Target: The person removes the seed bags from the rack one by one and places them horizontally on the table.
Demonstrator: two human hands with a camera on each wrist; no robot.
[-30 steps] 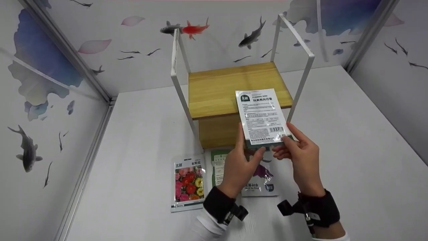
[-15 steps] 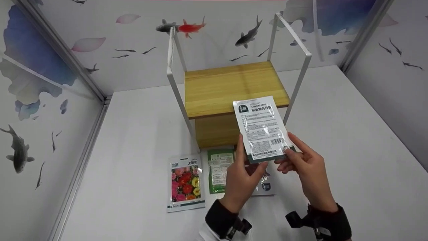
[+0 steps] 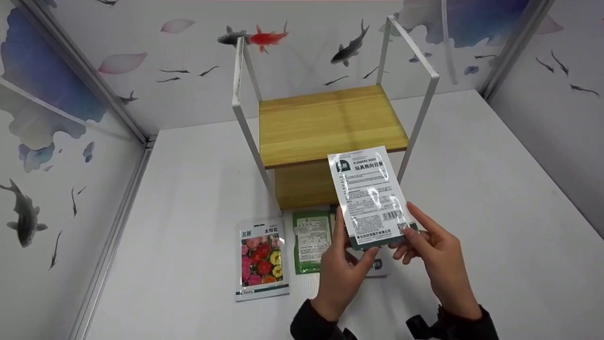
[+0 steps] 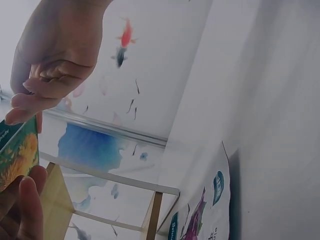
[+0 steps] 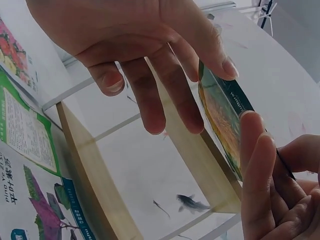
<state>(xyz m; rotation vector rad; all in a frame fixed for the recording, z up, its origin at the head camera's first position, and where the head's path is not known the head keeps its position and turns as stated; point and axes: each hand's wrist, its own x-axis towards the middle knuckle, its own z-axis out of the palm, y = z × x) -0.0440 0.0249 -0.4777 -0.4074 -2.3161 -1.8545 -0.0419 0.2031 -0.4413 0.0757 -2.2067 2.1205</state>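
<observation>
Both hands hold up a seed packet (image 3: 368,198), its white printed back facing the head camera. Its front shows a yellow flower on green in the right wrist view. My left hand (image 3: 342,271) grips the packet's lower left edge between fingers and thumb. At the lower right corner, my right hand (image 3: 436,259) pinches the packet between thumb and fingers. Below lie a packet with colourful flowers (image 3: 262,259) and a green-edged packet (image 3: 312,243). A packet with a magenta flower (image 5: 45,205) is mostly hidden behind the hands in the head view.
A wooden shelf (image 3: 330,125) with white metal side frames (image 3: 420,118) stands on the white table (image 3: 188,203), just beyond the packets. Walls printed with fish (image 3: 351,47) enclose the table at the back and sides.
Both hands have drawn the packet down and toward the person, away from the shelf top. More of the green-edged packet shows now; the magenta-flower packet is more covered.
</observation>
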